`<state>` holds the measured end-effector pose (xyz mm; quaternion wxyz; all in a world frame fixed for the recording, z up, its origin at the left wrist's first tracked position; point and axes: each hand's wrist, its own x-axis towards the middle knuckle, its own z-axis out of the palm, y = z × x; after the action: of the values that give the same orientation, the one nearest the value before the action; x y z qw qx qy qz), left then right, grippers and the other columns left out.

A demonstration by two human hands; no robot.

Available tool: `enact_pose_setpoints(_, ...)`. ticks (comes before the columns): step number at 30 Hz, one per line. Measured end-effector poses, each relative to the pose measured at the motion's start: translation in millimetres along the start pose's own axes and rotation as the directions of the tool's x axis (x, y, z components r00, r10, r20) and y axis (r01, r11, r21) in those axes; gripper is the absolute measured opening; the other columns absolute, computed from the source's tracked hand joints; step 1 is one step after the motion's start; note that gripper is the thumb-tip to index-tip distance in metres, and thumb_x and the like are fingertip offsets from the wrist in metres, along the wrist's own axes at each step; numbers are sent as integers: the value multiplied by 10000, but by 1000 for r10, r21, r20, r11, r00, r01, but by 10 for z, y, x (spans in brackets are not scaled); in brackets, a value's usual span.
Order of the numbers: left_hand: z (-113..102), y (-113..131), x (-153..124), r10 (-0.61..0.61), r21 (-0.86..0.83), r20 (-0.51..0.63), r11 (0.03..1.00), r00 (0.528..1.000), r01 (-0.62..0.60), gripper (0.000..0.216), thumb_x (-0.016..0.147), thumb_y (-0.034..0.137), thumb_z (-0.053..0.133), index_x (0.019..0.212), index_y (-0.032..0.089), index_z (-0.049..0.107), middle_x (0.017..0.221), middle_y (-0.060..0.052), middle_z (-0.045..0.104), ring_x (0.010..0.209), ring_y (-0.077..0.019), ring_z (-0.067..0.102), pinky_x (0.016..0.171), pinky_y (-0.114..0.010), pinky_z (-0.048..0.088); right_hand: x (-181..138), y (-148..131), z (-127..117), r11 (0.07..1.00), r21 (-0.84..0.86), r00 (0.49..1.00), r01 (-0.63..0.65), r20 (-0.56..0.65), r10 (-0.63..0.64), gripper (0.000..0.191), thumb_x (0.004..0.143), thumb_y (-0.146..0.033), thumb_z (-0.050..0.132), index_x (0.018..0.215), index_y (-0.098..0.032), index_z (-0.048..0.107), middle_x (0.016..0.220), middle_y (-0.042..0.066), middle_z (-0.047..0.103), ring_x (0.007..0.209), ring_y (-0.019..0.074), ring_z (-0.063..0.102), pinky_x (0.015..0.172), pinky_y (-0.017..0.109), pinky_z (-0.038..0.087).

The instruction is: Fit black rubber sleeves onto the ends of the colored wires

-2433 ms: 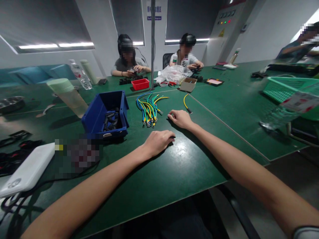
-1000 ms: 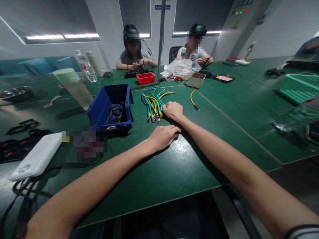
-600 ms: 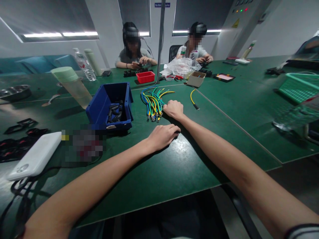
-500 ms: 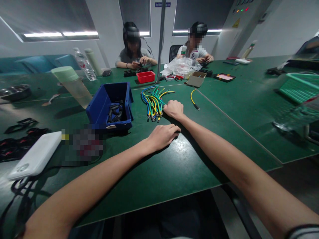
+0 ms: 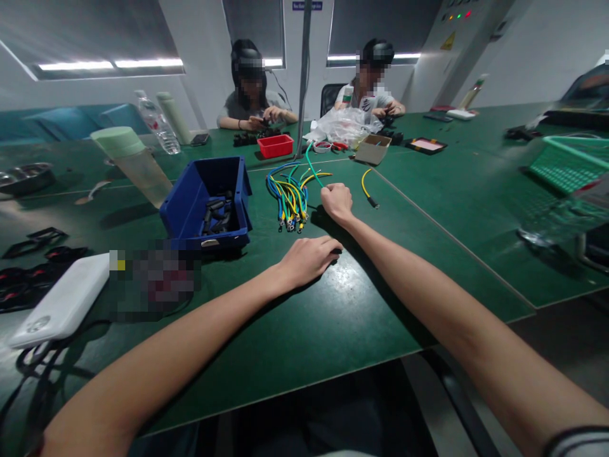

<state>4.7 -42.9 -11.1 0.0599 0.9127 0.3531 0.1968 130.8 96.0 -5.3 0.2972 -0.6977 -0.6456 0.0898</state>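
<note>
Green wire (image 5: 310,164), pinched in right hand (image 5: 337,202) mid-frame; can't really tell grip of left hand (image 5: 310,261) just below, fingers bunched together.

The wire (image 5: 313,171) in the right hand (image 5: 337,203) is green. Left of that hand, the piled wires (image 5: 297,197) are blue, green and yellow; right of it, a lone wire (image 5: 363,184) is yellow, black-ended. Left of the left hand (image 5: 309,259), the bin (image 5: 178,216) is blue, its pieces (image 5: 219,219) black.
</note>
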Motion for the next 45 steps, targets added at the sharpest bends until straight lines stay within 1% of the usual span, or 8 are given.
enact_pose_setpoints(6,5,-5,0,1,-5,10,1000,1000,-1,216,956,257,499,1123,190,619,1069,-56,696,932,-200,677,745,-289,515,36,29,-2,999,54,999,5,-39,-3,349,815,-273,361,867,-166,689,922,155,726,852,267,650,743,306,444)
enact_pose_setpoints(11,13,-12,-4,8,-12,-2,1000,1000,-8,214,953,261,505,1120,187,618,1074,-56,695,940,-206,677,755,-295,518,99,71,33,988,155,1000,-16,-17,18,388,809,-258,323,801,-154,697,863,140,725,833,244,648,741,285,441)
enact_pose_setpoints(16,24,-21,-5,6,-19,-6,1000,1000,-7,215,959,263,495,1123,193,615,1096,-57,693,953,-198,676,776,-296,519,119,98,65,967,254,999,-3,-43,14,417,812,-249,303,775,-160,709,884,130,734,883,237,656,785,278,445)
enact_pose_setpoints(19,22,-20,-5,11,-24,-4,1000,1000,-12,214,959,261,495,1123,193,614,1095,-58,693,961,-200,675,784,-300,519,121,107,63,970,242,999,-15,-44,27,418,814,-251,303,771,-162,709,873,133,733,885,241,654,788,282,452)
enact_pose_setpoints(24,13,-14,-4,7,-23,-5,1000,1000,-7,216,957,263,498,1122,191,616,1098,-56,694,950,-206,676,776,-301,519,141,118,66,983,183,999,-34,-33,41,415,815,-240,302,792,-149,706,846,144,723,821,239,650,735,283,456)
enact_pose_setpoints(37,3,-12,-3,6,-29,-1,1000,1000,-6,219,960,259,491,1118,178,618,1076,-61,694,948,-209,677,771,-300,520,175,150,81,980,199,997,1,-72,14,353,789,-249,321,711,-177,658,765,112,704,769,226,638,710,272,437)
enact_pose_setpoints(40,9,-17,-3,11,-28,0,1000,1000,-11,219,960,261,490,1119,180,617,1068,-62,695,943,-206,677,768,-297,519,196,167,115,971,240,995,-4,-99,29,331,772,-251,332,682,-175,642,732,110,688,752,225,625,702,275,428)
enact_pose_setpoints(45,27,-26,0,16,-21,-5,1000,1000,-16,216,959,265,495,1115,179,618,1054,-62,693,937,-206,674,770,-301,517,222,194,169,931,359,984,66,-180,0,302,762,-273,337,574,-193,560,625,86,620,648,210,559,667,287,394)
